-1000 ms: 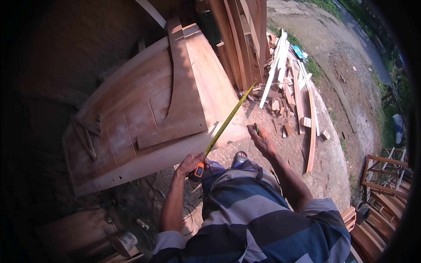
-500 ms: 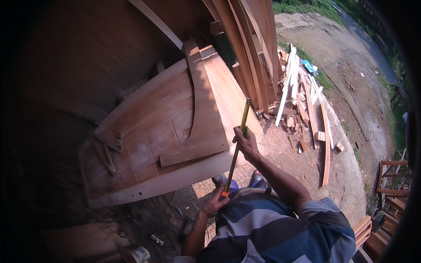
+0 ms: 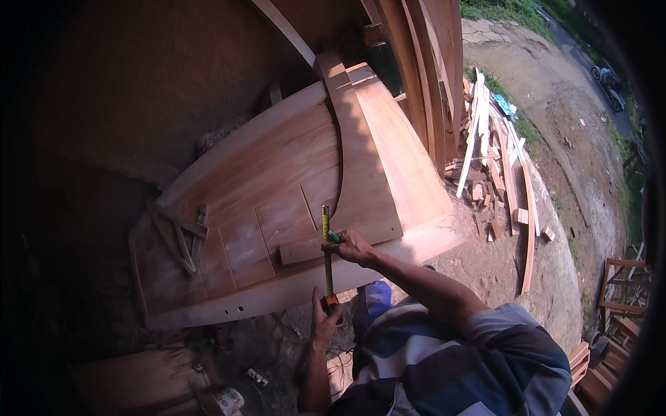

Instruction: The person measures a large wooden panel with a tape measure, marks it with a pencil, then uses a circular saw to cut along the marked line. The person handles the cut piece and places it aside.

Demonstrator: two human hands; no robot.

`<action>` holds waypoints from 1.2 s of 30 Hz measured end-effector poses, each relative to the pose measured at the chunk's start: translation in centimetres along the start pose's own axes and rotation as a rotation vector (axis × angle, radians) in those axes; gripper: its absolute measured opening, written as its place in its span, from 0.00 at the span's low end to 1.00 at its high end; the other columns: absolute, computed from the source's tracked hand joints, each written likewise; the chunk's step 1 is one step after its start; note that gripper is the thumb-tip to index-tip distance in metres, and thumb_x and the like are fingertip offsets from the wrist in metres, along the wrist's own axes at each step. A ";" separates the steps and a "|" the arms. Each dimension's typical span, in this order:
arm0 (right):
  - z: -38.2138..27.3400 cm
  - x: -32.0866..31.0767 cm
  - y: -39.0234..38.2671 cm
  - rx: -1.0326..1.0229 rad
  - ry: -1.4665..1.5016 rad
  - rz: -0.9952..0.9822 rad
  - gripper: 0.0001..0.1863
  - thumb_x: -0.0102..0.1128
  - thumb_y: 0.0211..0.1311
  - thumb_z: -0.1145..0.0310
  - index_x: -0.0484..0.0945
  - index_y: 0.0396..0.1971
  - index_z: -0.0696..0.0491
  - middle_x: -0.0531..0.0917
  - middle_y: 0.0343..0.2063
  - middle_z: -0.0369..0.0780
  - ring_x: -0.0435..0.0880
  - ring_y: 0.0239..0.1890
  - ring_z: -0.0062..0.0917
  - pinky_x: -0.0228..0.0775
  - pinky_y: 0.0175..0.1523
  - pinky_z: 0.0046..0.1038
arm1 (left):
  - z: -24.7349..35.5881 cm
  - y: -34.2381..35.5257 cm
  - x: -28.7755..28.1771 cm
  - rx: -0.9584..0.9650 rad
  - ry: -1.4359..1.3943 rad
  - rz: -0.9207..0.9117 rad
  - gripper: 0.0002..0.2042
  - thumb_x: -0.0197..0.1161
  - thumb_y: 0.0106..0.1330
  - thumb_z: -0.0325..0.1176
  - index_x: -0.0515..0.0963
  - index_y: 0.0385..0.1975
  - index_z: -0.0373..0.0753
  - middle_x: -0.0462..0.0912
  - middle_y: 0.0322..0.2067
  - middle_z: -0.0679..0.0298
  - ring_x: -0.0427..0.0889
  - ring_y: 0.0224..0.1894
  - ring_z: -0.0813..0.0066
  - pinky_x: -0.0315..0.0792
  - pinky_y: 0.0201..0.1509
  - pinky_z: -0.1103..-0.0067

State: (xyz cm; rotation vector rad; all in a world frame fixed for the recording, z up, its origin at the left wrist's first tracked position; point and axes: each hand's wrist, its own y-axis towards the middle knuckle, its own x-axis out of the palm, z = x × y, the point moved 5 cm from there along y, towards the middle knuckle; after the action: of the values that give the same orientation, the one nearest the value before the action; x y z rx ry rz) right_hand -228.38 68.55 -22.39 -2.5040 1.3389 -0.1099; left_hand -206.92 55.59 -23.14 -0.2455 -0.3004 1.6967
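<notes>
The left grip [image 3: 323,323] is closed around the tape measure [image 3: 331,300]; its yellow blade [image 3: 329,274] runs forward to the right grip [image 3: 352,248], which is clamped on it, a green stick [image 3: 334,237] also between its fingers. Beyond the right grip, a curved board [image 3: 368,173] lies on the wooden panel [image 3: 277,173]; left of both grips lies a triangular frame [image 3: 182,223].

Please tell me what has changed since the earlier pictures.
The right hand, off the tape a second ago, has taken hold of the yellow tape blade. Both hands have moved left along the wooden door, and less blade shows. A motorbike has appeared on the road. The left hand still holds the orange tape-measure case, and the curved wooden board still lies on the door.
</notes>
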 end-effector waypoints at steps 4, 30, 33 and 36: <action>-0.7 5.5 -0.1 -0.226 -0.331 -0.120 0.19 0.65 0.66 0.53 0.84 0.32 0.56 0.84 0.28 0.51 0.86 0.37 0.52 0.76 0.41 0.47 | 0.9 3.1 -5.5 -0.024 0.151 0.218 0.47 0.69 0.67 0.31 0.40 0.77 0.34 0.74 0.50 0.59 0.76 0.46 0.71 0.73 0.51 0.76; 3.9 -0.1 -7.9 -0.272 -1.001 -0.173 0.35 0.72 0.55 0.61 0.69 0.62 0.47 0.75 0.56 0.45 0.87 0.47 0.44 0.83 0.45 0.42 | 2.4 10.1 1.0 0.455 1.487 -0.386 0.50 0.77 0.49 0.57 0.62 0.70 0.39 0.74 0.58 0.50 0.72 0.60 0.47 0.64 0.64 0.55; 5.4 -3.2 -16.2 -0.245 -0.730 0.056 0.32 0.70 0.60 0.57 0.70 0.63 0.46 0.76 0.58 0.45 0.86 0.46 0.45 0.83 0.45 0.43 | 0.1 5.3 3.6 0.313 1.434 -0.385 0.48 0.76 0.50 0.57 0.63 0.69 0.39 0.73 0.60 0.49 0.72 0.61 0.47 0.64 0.65 0.54; 9.7 -7.8 -24.6 -0.047 -0.467 0.541 0.28 0.68 0.64 0.56 0.73 0.62 0.46 0.77 0.56 0.44 0.86 0.46 0.45 0.82 0.46 0.44 | -2.2 1.7 5.7 0.319 1.456 -0.340 0.48 0.77 0.51 0.57 0.63 0.69 0.39 0.73 0.61 0.50 0.71 0.62 0.47 0.64 0.65 0.54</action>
State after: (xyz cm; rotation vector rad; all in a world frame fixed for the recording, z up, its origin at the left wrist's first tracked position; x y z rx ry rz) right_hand -211.07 89.97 -23.80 -1.9327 1.7369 0.5854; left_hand -208.59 61.08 -25.69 -1.0215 0.9438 0.8668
